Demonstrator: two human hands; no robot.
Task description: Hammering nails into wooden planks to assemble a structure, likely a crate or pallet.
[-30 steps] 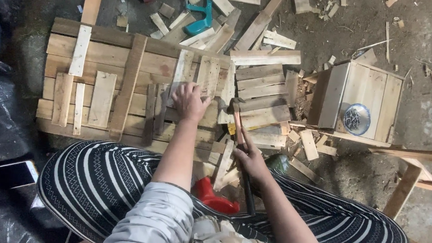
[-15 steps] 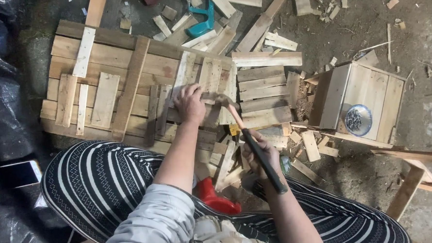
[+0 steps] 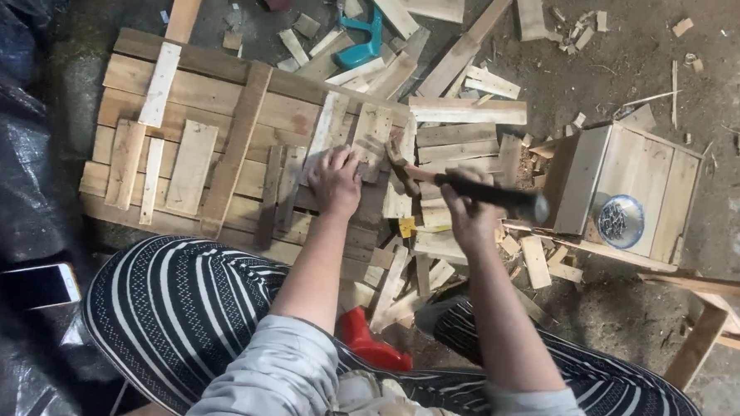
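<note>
The dark-handled hammer with a metal head (image 3: 469, 189) lies level in the right hand (image 3: 467, 212), which is wrapped tight around the middle of the handle; its head sits just beside the left hand, low over the boards. The left hand (image 3: 335, 180) rests palm down with fingers bent, pinning a small pale wooden slat (image 3: 370, 141) against the flat panel of nailed pale planks (image 3: 216, 115) lying on the floor. Loose offcuts of pale wood (image 3: 458, 137) are heaped just to the right of both hands. Beyond them, near the hammer's handle end, stands a small open wooden box (image 3: 634, 167) with a round bowl of nails (image 3: 620, 220) on it. A teal plastic-handled tool (image 3: 361, 46) lies at the far edge of the panel. A red object (image 3: 367, 341) shows between the striped knees, and a white phone (image 3: 41, 286) lies on black plastic sheeting at the left.
</note>
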